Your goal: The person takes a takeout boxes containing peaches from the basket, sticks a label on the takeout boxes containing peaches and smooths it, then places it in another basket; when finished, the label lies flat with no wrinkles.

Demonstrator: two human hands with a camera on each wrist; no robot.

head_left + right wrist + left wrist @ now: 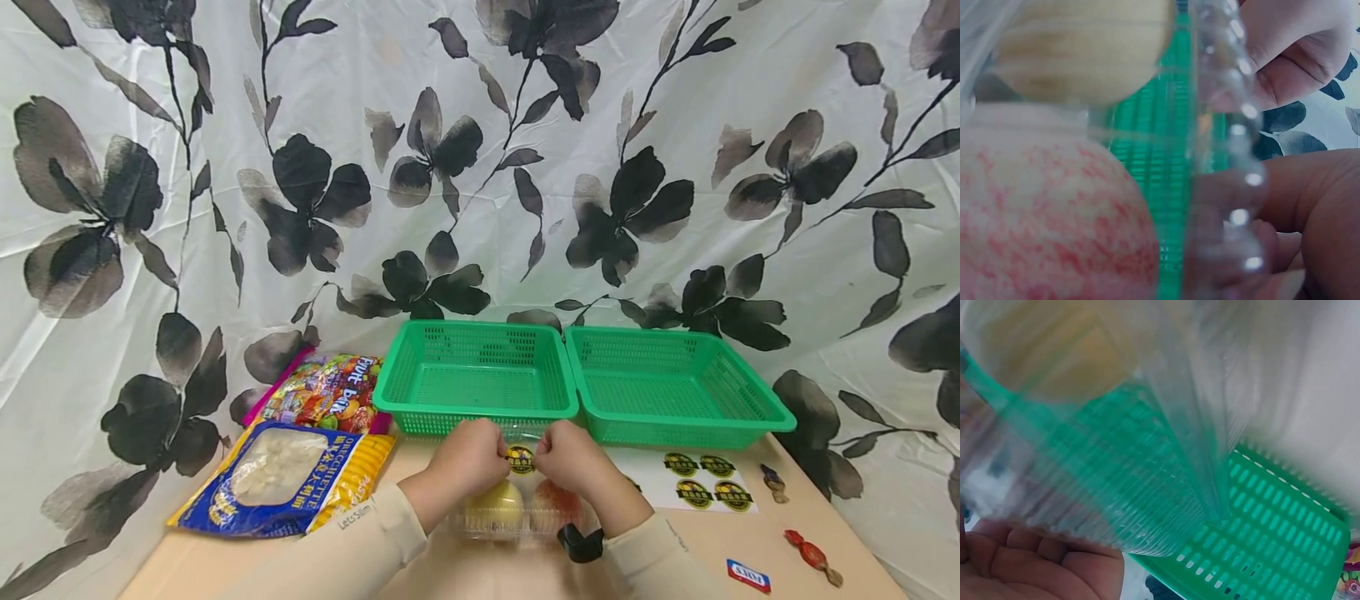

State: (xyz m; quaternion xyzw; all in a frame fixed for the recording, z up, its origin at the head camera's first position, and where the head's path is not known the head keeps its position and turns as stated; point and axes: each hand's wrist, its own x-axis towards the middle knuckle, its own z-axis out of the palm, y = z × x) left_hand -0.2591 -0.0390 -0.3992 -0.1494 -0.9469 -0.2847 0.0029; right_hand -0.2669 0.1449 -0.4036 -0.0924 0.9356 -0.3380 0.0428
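Note:
A clear plastic clamshell box [517,530] is in front of me, with a pale yellow round fruit [493,505] at its left and a red-streaked round fruit [1054,219] at its right. Between my hands a round black-and-gold sticker [521,459] shows at the box's far side. My left hand [468,457] has curled fingers at the far left edge of the box. At the far right edge, my right hand [581,468] grips the bumpy rim between thumb and fingers. Parts of both fruits are hidden by my hands.
Two green baskets [480,414] [682,434] stand side by side behind the box. Left lie an orecchiette pasta bag [300,492] and a colourful candy bag [330,392]. Right are a sticker sheet [701,498], wrapped candies [812,554] and a small blue-and-red packet [748,575].

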